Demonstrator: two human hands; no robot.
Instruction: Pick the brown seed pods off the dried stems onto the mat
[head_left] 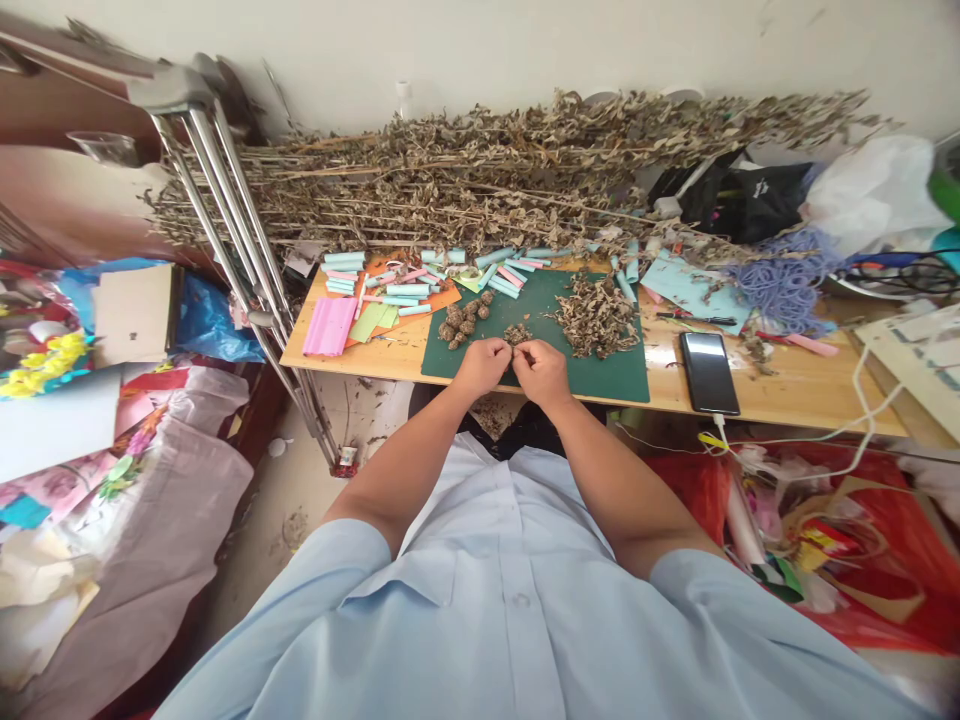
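Note:
My left hand [482, 362] and my right hand [541, 370] meet over the near edge of a dark green cutting mat [607, 372]. Both have their fingers curled in a pinch, and a small clump of dried leaves [516, 336] sits between them at the fingertips. To the left on the mat lie several small rolled balls of dried leaf [463, 322]. A loose pile of dried leaves [596, 318] covers the mat's right part. Behind, rolled paper tubes [409, 291] in teal and pink lie scattered.
Long dried leafy branches [487, 175] stretch across the back of the wooden table [795, 385]. A black phone [709, 372] on a cable lies right of the mat. Pink paper [330, 325], metal crutches [225, 210], purple cord [784, 280] and bags surround the table.

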